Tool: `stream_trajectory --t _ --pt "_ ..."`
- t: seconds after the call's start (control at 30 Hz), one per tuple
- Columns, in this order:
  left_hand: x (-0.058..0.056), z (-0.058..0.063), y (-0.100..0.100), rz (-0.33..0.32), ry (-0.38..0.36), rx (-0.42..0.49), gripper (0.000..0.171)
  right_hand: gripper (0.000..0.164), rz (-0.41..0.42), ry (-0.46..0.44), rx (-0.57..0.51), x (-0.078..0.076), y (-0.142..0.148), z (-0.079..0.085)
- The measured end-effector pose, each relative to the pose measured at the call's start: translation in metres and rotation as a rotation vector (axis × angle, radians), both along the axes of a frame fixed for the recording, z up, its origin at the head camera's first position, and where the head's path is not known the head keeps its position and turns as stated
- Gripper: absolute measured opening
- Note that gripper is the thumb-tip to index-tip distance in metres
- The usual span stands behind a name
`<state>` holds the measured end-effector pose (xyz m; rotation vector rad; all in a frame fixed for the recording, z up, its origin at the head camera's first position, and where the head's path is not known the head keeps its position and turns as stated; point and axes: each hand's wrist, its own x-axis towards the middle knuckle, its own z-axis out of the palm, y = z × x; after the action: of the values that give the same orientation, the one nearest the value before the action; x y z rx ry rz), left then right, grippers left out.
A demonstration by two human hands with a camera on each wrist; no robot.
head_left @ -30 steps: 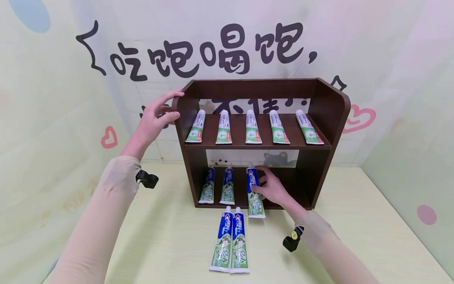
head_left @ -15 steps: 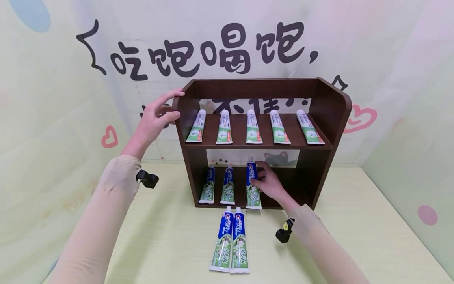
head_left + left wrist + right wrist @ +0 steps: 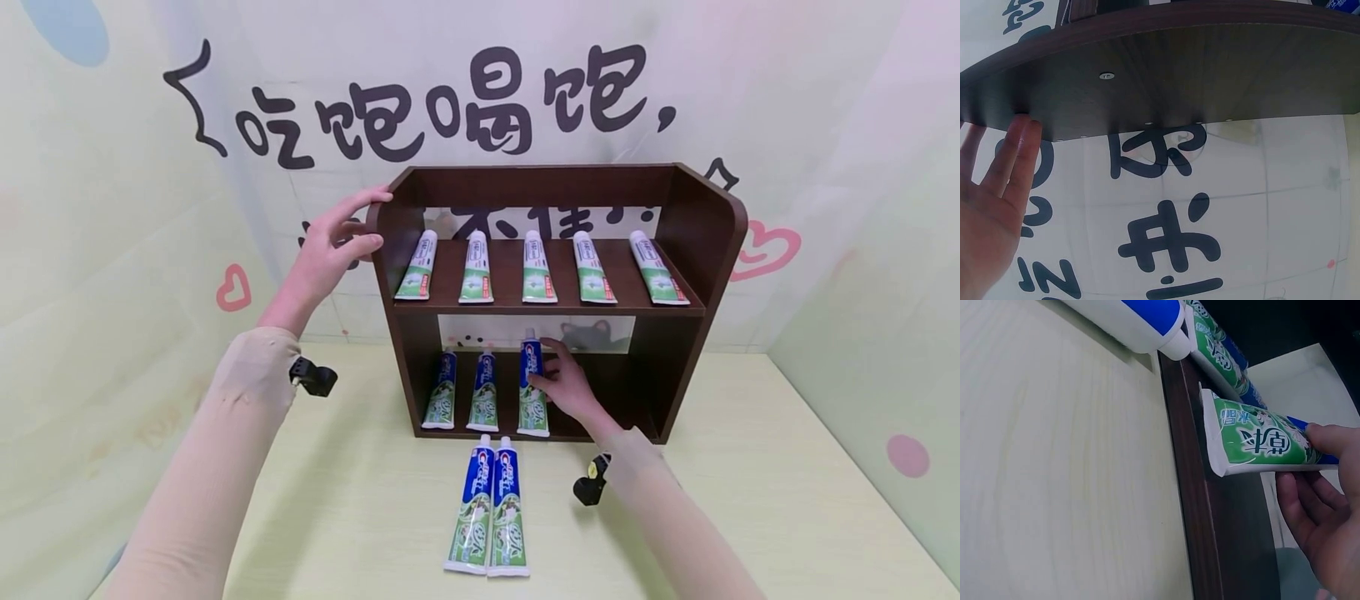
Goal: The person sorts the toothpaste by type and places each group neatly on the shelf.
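Note:
My right hand [image 3: 572,390] pinches a blue and green toothpaste tube [image 3: 534,410] at the lower shelf, thumb on its front and fingers behind. The right wrist view shows the toothpaste tube [image 3: 1254,439] with its flat end by the shelf's front edge. To its left on the lower level lie two matching tubes, one at the far left [image 3: 442,392] and one beside it [image 3: 483,396]. My left hand [image 3: 330,242] touches the upper left side of the dark brown shelf [image 3: 555,311]. Fairly straight fingers [image 3: 1019,150] meet its side panel in the left wrist view.
Several white and green tubes [image 3: 538,279] stand spaced along the upper level. Two more blue and green tubes [image 3: 472,517] lie side by side on the pale table [image 3: 360,500] before the shelf. A printed wall [image 3: 300,75] rises behind.
My right hand has moved the toothpaste tube inward and slightly left; its lower end has gone from overhanging the front edge to the lower shelf. My left hand has stayed on the side panel.

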<state>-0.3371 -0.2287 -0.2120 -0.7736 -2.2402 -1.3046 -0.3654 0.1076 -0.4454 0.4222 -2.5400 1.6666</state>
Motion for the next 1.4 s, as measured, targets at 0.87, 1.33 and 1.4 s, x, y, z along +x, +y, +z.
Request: stream_trajectory --t 0.87,1.33,1.4 --pt "-0.001 0.001 -0.001 0.009 0.012 -0.011 0.044 0.088 0.203 -0.107 -0.022 -0.015 0.013 -0.015" --pt "-0.003 -0.002 -0.001 -0.006 0.008 -0.001 0.044 0.098 0.229 -0.175 0.077 -0.014 0.013 -0.018" --pt "-0.003 -0.002 -0.001 -0.006 0.012 0.002 0.044 0.097 0.224 -0.179 0.084 -0.014 0.013 -0.019"
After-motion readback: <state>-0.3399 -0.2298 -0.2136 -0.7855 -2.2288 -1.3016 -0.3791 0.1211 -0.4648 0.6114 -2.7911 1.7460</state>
